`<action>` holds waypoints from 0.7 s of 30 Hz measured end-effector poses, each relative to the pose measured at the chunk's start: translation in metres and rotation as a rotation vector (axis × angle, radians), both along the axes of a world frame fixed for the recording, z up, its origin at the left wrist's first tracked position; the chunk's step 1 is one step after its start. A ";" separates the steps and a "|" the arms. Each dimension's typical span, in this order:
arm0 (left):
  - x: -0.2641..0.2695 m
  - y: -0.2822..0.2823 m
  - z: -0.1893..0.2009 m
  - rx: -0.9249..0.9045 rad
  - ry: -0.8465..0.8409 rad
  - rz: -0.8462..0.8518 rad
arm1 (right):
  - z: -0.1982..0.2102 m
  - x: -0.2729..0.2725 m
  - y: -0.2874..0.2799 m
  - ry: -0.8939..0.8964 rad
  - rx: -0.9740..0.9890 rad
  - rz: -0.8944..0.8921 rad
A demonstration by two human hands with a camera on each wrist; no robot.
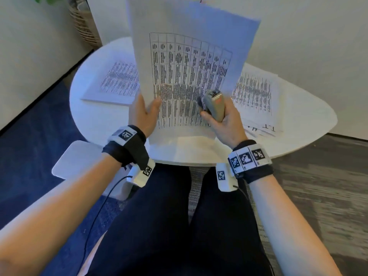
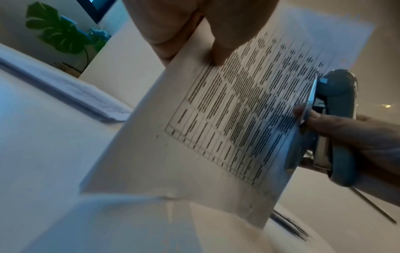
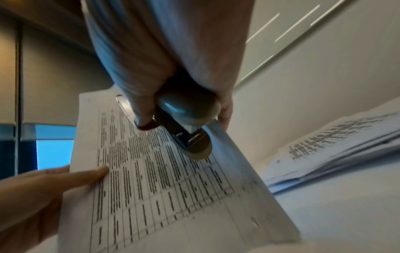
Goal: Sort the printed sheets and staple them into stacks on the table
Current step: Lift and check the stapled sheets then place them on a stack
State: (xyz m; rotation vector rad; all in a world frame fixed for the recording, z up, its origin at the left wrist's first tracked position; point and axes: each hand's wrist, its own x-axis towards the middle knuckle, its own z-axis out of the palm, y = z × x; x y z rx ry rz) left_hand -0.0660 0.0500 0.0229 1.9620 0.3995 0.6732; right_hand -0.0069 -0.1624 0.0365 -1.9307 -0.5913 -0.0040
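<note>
1. Sheets [image 1: 191, 62] printed with a ruled grid stand nearly upright above the near edge of the white table [image 1: 103, 114], their long axis running from the person's lap up and away, the top edge leaning slightly toward the wall.
2. The left hand [image 1: 143, 114] grips the lower left edge of these held sheets, thumb pressed flat on the printed face and fingers hidden behind the paper.
3. The right hand [image 1: 223, 118] is curled round a stapler [image 1: 214, 104] at the lower right edge of the held sheets, with the thumb on the stapler's side.
4. The stapler's long axis runs roughly parallel to the sheets' long edge, its nose pointing up and away from the person; in the right wrist view its mouth sits over the paper's edge, though whether the paper is between the plates cannot be told.
5. To the left of the held sheets, a stack of printed pages [image 1: 117, 80] lies flat on the table.
6. To the right of the held sheets, a looser pile of printed pages [image 1: 256, 96] lies on the table, with its lower sheets fanned out toward the near rim.
7. Beyond the left stack, a woven basket [image 1: 83, 22] stands on the floor by the wall.
</note>
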 end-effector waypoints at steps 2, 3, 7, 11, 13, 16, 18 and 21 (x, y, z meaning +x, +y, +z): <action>-0.001 -0.004 -0.003 0.000 0.014 0.027 | -0.004 -0.001 -0.002 0.019 0.004 -0.012; -0.002 -0.006 -0.001 0.015 0.015 0.035 | -0.002 -0.001 -0.002 0.030 0.012 -0.018; -0.005 0.003 0.031 0.109 0.014 0.099 | 0.014 0.008 -0.004 0.030 0.011 -0.040; -0.025 0.057 0.066 0.293 0.076 0.220 | 0.034 0.022 -0.011 0.043 0.119 -0.206; -0.040 0.085 0.073 0.382 0.145 0.246 | 0.040 0.027 -0.016 0.072 0.231 -0.290; -0.063 0.105 0.073 0.500 0.363 0.225 | 0.043 0.025 -0.020 0.137 0.368 -0.353; -0.077 0.110 0.068 0.585 0.467 0.165 | 0.046 0.020 -0.019 0.197 0.471 -0.392; -0.091 0.107 0.061 0.630 0.525 0.085 | 0.056 0.014 -0.012 0.305 0.705 -0.439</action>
